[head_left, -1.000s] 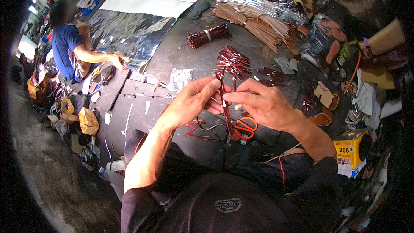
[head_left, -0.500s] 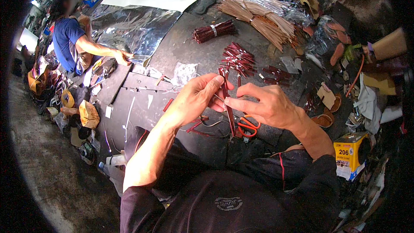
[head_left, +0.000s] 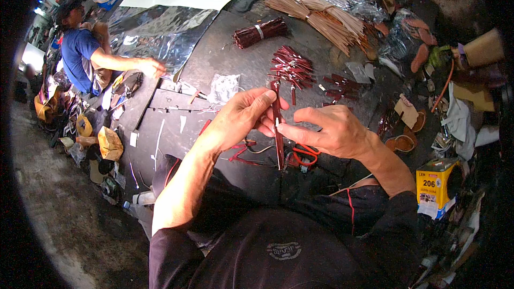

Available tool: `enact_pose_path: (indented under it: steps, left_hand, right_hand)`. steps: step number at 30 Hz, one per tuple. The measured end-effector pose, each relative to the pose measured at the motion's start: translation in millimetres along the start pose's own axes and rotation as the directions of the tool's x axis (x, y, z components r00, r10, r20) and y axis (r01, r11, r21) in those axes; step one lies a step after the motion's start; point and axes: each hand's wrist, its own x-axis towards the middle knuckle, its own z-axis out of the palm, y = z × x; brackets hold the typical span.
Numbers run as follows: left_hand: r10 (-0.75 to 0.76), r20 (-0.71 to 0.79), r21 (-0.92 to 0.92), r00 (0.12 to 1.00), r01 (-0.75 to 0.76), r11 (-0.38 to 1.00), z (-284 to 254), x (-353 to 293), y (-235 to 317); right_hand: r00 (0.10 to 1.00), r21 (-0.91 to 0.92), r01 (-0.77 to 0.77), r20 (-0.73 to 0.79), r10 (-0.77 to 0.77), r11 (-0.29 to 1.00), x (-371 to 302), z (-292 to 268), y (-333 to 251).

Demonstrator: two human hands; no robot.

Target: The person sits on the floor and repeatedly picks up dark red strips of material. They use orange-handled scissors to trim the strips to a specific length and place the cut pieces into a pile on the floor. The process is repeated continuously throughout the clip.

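While both hands met above the dark desk (head_left: 225, 59), the scene stood as follows:

Left hand (head_left: 241, 118): its grip was closed on the upper end of a thin dark red strap (head_left: 277, 128), thumb and fingers pinching it near the top.
Right hand (head_left: 326, 131): its grip was closed on the same strap lower down, fingertips pinched at its middle, where a small pale spot showed.
Strap: it was held nearly upright between the two hands, its lower end hanging down toward the person's lap, above the desk and not resting on it.
Scissors (head_left: 305, 155): an orange-handled pair lay on the desk just under the right hand.
Loose red pieces (head_left: 292, 67): a heap of short dark red strips lay on the desk beyond the hands, with a few more to its right.
Tied bundle (head_left: 259, 32): a bound bunch of dark red strips lay farther away.
Tan bundle (head_left: 321, 16): a tied sheaf of light tan strips lay near the far edge.
Yellow box (head_left: 436, 184): it stood at the person's right.
Co-worker (head_left: 80, 56): a person in a blue shirt sat at the far left, one hand stretched onto a shiny silver sheet (head_left: 160, 21).
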Motion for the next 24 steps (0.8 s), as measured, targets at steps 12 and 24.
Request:
enact_pose_path:
  steps: [12, 24]
  left_hand:
    - [0.006, 0.019, 0.045, 1.0, -0.006, 0.999, 2, 4, -2]
    - [0.122, -0.364, 0.125, 0.923, -0.082, 0.989, -33, 51, -41]
  right_hand:
    - [0.999, 0.053, 0.036, -0.026, -0.035, 0.998, 0, 6, 2]
    - [0.48, 0.503, -0.613, -0.375, 0.793, 0.609, -61, -98, 10]
